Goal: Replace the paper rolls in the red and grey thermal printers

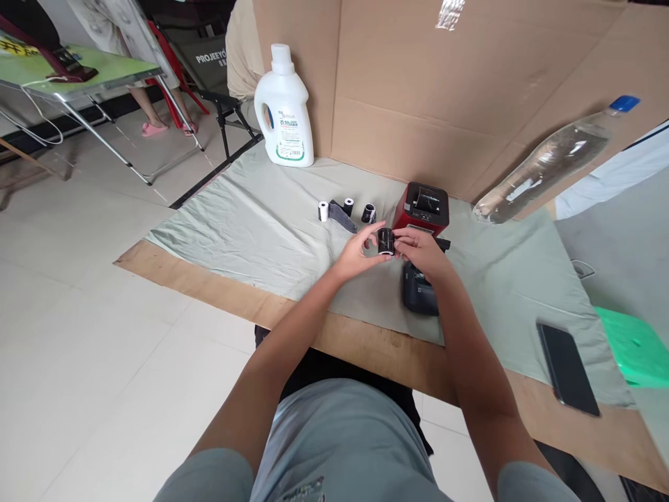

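A small roll wrapped in shiny black [386, 242], white at its bottom edge, is held upright above the cloth. The thumb and index finger of my left hand [362, 252] grip it from the left. My right hand [418, 249] pinches at its right side, fingers bent together. Under my right hand and forearm sits a black device [418, 291], partly hidden. Just behind my hands stands a red and black box [422, 208]. To the left lie a white-ended paper roll [323, 211], a second roll [348, 205], a dark strip [342, 217] and a black-wrapped roll [368, 213].
A white detergent bottle [285, 111] stands at the back left before a cardboard wall [408, 90]. A clear plastic bottle [548, 167] leans at the right. A phone [568, 368] lies near the front right edge. Another person [141, 70] is by the green table [120, 66].
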Available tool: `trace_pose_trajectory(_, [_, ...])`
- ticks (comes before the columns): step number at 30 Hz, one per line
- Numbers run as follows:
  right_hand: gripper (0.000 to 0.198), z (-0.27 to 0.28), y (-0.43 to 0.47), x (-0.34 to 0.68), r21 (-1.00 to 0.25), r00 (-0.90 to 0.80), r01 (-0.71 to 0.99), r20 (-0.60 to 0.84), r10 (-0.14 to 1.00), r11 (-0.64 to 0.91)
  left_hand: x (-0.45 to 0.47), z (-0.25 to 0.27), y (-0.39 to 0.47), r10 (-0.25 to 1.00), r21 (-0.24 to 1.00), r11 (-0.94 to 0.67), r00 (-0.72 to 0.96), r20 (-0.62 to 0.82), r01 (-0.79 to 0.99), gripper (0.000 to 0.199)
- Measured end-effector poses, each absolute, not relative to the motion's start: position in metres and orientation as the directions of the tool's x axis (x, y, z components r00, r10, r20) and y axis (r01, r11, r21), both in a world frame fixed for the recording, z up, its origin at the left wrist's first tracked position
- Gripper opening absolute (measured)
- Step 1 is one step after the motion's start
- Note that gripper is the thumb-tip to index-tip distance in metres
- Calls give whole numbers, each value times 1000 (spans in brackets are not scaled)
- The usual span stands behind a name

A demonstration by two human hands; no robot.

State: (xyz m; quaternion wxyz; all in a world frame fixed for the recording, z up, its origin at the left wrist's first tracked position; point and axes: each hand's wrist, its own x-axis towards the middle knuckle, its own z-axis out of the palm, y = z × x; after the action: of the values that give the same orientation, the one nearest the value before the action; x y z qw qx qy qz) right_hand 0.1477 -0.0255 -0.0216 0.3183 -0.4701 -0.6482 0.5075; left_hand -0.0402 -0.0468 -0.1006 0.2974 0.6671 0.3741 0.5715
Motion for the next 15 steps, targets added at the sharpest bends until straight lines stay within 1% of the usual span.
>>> trace_pose_trajectory(4, [28, -24, -26, 144, -948, -275, 308, -9, 962, 79, -39, -100, -48, 834, 818, -549, 45, 550, 172, 80])
trace_pose_trajectory(8, [29, -30, -25, 142, -934, -231, 342, 19, 973, 100, -40, -99, -49, 833, 795, -545, 69, 548, 268, 73])
trace_pose_trajectory(10, [29, -31, -28, 140, -912, -218, 384, 60, 974, 142, -42, -97, -50, 820, 756, -562, 105, 563, 336, 67])
trace_pose_trajectory(13, [31, -32, -35, 134, -852, -231, 476, 118, 966, 218, -44, -94, -53, 782, 661, -602, 162, 602, 448, 58])
trace_pose_trajectory(15, [34, -32, -39, 130, -802, -252, 537, 143, 957, 261, -44, -93, -54, 773, 606, -602, 192, 604, 519, 57])
